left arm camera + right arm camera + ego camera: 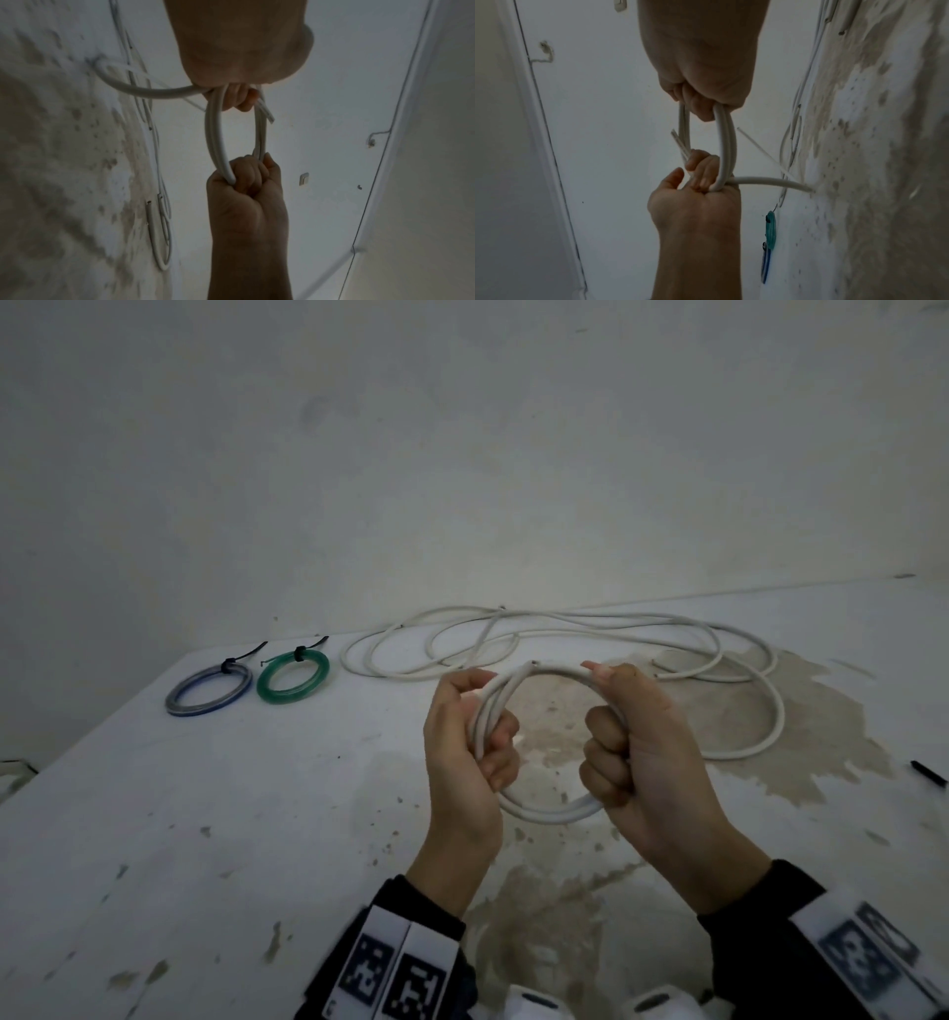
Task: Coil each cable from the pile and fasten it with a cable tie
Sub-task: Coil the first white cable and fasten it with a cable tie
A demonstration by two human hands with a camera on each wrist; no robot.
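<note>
A white cable coil of a few loops hangs above the table, held between both hands. My left hand grips its left side, fingers curled round the loops. My right hand grips the right side in a fist, thumb up along the cable. A cut cable end sticks out at the top of the loop. In the left wrist view my left hand holds the coil from above, and a tail runs from it down to the table. The right wrist view shows my right hand on the coil.
Loose white cable sprawls along the back of the stained white table. A tied green coil and a tied blue coil lie at the back left. A black cable tie lies at the right edge.
</note>
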